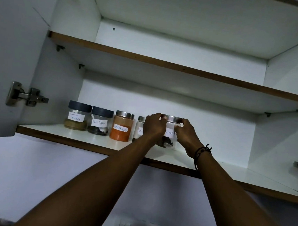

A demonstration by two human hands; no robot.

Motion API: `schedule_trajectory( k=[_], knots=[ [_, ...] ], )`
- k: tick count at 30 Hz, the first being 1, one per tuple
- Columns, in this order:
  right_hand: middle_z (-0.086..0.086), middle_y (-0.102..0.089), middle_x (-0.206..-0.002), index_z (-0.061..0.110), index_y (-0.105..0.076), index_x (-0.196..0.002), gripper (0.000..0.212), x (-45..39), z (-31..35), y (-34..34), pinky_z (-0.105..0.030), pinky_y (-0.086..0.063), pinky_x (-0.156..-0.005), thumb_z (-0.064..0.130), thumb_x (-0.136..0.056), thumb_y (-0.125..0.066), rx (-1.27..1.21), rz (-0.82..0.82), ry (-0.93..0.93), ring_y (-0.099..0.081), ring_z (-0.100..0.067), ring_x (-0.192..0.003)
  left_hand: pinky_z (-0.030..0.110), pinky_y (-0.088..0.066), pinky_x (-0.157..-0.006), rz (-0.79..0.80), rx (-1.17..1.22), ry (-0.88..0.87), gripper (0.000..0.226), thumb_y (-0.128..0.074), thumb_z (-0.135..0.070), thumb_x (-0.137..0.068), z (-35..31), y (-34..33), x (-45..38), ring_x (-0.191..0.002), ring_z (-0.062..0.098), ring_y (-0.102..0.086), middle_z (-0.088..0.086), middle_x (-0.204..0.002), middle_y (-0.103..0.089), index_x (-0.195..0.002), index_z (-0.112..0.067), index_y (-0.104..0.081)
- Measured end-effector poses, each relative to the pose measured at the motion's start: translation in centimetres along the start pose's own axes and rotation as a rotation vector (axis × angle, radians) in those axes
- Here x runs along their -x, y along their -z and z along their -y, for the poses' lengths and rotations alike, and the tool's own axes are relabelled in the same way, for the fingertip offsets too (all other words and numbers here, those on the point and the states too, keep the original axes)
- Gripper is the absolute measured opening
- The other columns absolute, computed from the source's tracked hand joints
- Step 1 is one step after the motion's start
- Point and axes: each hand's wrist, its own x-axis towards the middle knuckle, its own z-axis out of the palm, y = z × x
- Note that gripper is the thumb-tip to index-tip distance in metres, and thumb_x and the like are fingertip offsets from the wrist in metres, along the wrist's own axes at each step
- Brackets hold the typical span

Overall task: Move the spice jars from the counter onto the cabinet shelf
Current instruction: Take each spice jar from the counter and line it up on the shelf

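Head | both arms raised | left hand (153, 126), right hand (186, 134): fingers curled round cloves jar (170, 133) on shelf (91, 140)

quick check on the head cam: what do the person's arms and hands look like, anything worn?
Both forearms are bare, with no sleeves in view and no gloves. The left hand shows no rings, watch or band at the wrist. The right hand has a dark braided cord bracelet at the wrist, several thin strands with a knotted loose end sticking up. No other markings can be made out in this dim light.
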Motion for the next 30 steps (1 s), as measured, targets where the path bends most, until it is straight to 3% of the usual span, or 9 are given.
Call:
schedule_trajectory(
  k=[4, 7, 10, 14, 19, 23, 26, 29, 30],
  knots=[
    [-0.013, -0.052, -0.132, 0.017, -0.053, -0.128, 0.038, -0.4, -1.7, -1.2, -0.038, -0.053, -0.082, 0.009, -0.093, -0.041, 0.008, 0.037, -0.04, -0.06, -0.029, -0.11, 0.032, -0.044, -0.085, 0.061, -0.166, 0.056, 0.032, -0.047, -0.024, -0.102, 1.3, -0.7, -0.3, -0.116, 0.028, -0.059, 0.01, -0.127, -0.065, -0.122, -0.009, -0.066],
    [-0.015, -0.054, -0.131, 0.012, -0.053, -0.129, 0.04, -0.8, -2.1, -1.7, -0.043, -0.05, -0.097, 0.004, -0.091, -0.043, 0.076, 0.051, -0.017, -0.056, -0.031, -0.116, 0.034, -0.048, -0.085, 0.055, -0.159, 0.108, 0.024, -0.051, -0.016, -0.099, 2.0, -1.2, -0.2, -0.11, 0.03, -0.061, 0.01, -0.123, -0.064, -0.117, -0.009, -0.064],
    [-0.018, -0.056, -0.13, 0.009, -0.052, -0.133, 0.043, -1.1, -2.4, -1.8, -0.037, -0.049, -0.091, 0.002, -0.091, -0.046, 0.137, 0.053, 0.004, -0.057, -0.031, -0.112, 0.042, -0.052, -0.091, 0.055, -0.162, 0.105, 0.025, -0.054, -0.008, -0.092, 2.2, -1.8, 0.0, -0.108, 0.033, -0.062, 0.013, -0.119, -0.064, -0.116, -0.007, -0.062],
    [-0.02, -0.057, -0.13, 0.005, -0.051, -0.134, 0.043, -1.1, -3.4, -2.0, -0.045, -0.05, -0.098, 0.001, -0.091, -0.051, 0.218, 0.039, 0.019, -0.056, -0.036, -0.118, 0.046, -0.052, -0.095, 0.077, -0.233, 0.069, 0.03, -0.059, -0.006, -0.089, 2.2, -2.1, 0.6, -0.111, 0.035, -0.062, 0.016, -0.121, -0.065, -0.119, -0.006, -0.061],
    [-0.02, -0.06, -0.126, 0.0, -0.052, -0.127, 0.038, -1.1, -3.5, -2.2, -0.041, -0.048, -0.096, 0.005, -0.09, -0.059, 0.265, 0.037, 0.016, -0.057, -0.035, -0.115, 0.04, -0.05, -0.098, 0.061, -0.307, 0.036, 0.043, -0.061, -0.002, -0.089, 2.3, -1.9, 1.1, -0.122, 0.033, -0.057, 0.015, -0.133, -0.06, -0.132, -0.007, -0.056],
    [-0.025, -0.061, -0.123, -0.003, -0.053, -0.124, 0.038, 0.2, -2.8, -2.2, -0.042, -0.048, -0.085, 0.01, -0.089, -0.061, 0.247, 0.113, -0.016, -0.059, -0.031, -0.107, 0.034, -0.047, -0.094, 0.03, -0.314, 0.015, 0.038, -0.064, -0.01, -0.09, 2.1, -1.4, 2.0, -0.122, 0.031, -0.058, 0.012, -0.134, -0.062, -0.129, -0.008, -0.062],
    [-0.012, -0.064, -0.114, 0.0, -0.059, -0.117, 0.029, 2.0, -2.0, -1.8, -0.028, -0.038, -0.076, 0.012, -0.091, -0.057, 0.363, 0.108, 0.063, -0.059, -0.031, -0.108, 0.034, -0.049, -0.087, 0.038, -0.234, -0.012, 0.029, -0.061, -0.023, -0.09, 1.5, -0.9, 3.3, -0.109, 0.029, -0.064, 0.013, -0.117, -0.069, -0.113, -0.007, -0.07],
    [-0.014, -0.065, -0.115, -0.002, -0.064, -0.11, 0.027, 4.3, -1.4, -1.3, -0.032, -0.044, -0.079, 0.013, -0.089, -0.055, 0.469, 0.02, 0.142, -0.059, -0.031, -0.107, 0.037, -0.051, -0.07, 0.038, -0.156, -0.05, 0.028, -0.06, -0.027, -0.089, 0.9, -0.1, 5.2, -0.089, 0.03, -0.068, 0.014, -0.08, -0.069, -0.076, -0.004, -0.068],
    [-0.013, -0.067, -0.11, -0.001, -0.066, -0.106, 0.026, 5.4, -1.4, -1.2, -0.032, -0.043, -0.076, 0.013, -0.088, -0.054, 0.468, -0.018, 0.174, -0.06, -0.03, -0.104, 0.04, -0.052, -0.068, 0.053, -0.13, -0.08, 0.031, -0.059, -0.026, -0.089, 0.8, 0.4, 6.2, -0.083, 0.03, -0.068, 0.016, -0.074, -0.068, -0.072, -0.001, -0.066]
  ],
)
